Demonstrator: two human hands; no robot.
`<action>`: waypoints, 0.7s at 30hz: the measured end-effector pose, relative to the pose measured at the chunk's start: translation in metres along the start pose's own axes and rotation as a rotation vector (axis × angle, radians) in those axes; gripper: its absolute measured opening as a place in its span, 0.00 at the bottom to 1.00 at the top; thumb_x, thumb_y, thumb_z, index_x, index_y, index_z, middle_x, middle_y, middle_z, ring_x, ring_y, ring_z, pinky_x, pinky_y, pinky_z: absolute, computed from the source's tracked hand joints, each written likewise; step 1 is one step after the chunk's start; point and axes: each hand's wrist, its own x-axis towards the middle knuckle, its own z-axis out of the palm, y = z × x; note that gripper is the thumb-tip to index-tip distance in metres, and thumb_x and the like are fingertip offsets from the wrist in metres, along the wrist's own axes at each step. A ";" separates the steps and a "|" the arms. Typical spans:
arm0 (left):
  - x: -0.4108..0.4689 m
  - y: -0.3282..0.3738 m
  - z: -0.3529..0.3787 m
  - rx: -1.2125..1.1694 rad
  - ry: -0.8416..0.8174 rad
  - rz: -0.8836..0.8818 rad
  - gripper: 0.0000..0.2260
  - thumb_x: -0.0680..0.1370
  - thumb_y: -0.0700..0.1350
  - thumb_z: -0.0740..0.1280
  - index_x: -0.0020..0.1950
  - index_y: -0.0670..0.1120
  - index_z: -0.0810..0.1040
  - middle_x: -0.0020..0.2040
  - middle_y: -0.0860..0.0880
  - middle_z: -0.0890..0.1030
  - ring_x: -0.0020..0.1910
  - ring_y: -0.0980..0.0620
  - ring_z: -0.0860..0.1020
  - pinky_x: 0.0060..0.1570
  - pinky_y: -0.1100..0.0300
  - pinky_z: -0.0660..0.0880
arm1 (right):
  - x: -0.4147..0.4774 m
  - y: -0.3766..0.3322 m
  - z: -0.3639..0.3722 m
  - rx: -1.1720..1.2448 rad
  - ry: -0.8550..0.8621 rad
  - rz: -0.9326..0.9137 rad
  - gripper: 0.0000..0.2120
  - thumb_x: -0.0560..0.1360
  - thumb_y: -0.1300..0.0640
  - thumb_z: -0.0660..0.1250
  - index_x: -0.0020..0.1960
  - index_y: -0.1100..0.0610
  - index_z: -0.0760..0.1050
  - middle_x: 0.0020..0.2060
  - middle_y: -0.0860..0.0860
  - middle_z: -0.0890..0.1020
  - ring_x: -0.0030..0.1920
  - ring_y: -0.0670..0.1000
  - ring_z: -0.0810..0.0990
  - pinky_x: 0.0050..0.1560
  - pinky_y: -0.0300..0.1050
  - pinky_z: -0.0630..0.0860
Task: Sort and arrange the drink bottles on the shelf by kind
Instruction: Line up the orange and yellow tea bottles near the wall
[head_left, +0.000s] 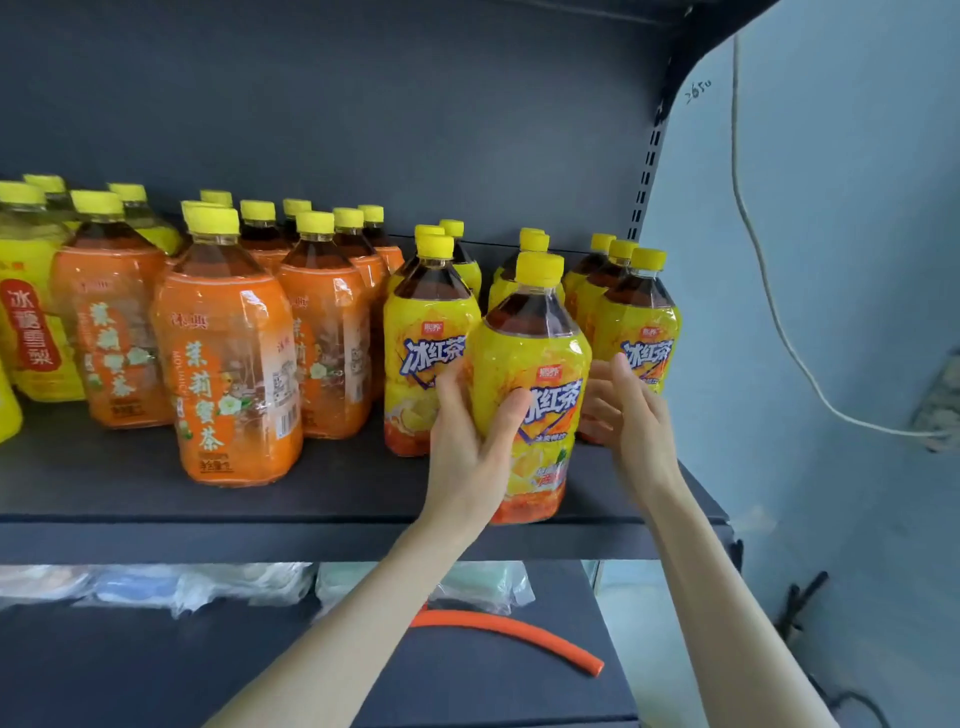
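While the left hand (467, 447) is clamping the iced-tea bottle (535, 338): I'd be easing it upright into its row.
Right hand (634, 415): fingers apart, holding nothing.

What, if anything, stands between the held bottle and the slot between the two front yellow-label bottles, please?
Nothing visible does. The held bottle, gripped by the left hand, is at the shelf edge, right before the slot between the left bottle and right bottle. The right hand is open beside it, off its path.
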 end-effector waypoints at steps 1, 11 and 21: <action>0.003 0.000 0.010 0.017 -0.010 -0.004 0.25 0.71 0.64 0.63 0.64 0.55 0.64 0.60 0.54 0.76 0.58 0.60 0.76 0.56 0.61 0.76 | -0.004 0.001 -0.007 -0.008 -0.046 0.005 0.16 0.76 0.40 0.63 0.51 0.50 0.82 0.47 0.51 0.86 0.47 0.50 0.85 0.42 0.38 0.78; 0.042 -0.026 0.040 0.069 -0.063 -0.188 0.33 0.75 0.64 0.55 0.77 0.51 0.53 0.73 0.51 0.64 0.70 0.53 0.66 0.67 0.55 0.67 | -0.012 0.022 -0.006 -0.490 0.043 -0.078 0.21 0.72 0.60 0.74 0.64 0.57 0.76 0.48 0.49 0.83 0.47 0.49 0.83 0.47 0.38 0.80; 0.072 -0.039 0.048 -0.093 -0.004 -0.460 0.37 0.73 0.72 0.51 0.77 0.54 0.56 0.72 0.49 0.68 0.69 0.48 0.68 0.68 0.44 0.66 | 0.013 0.024 0.003 -0.823 0.091 -0.065 0.24 0.74 0.49 0.71 0.68 0.53 0.73 0.48 0.52 0.86 0.46 0.49 0.82 0.44 0.38 0.73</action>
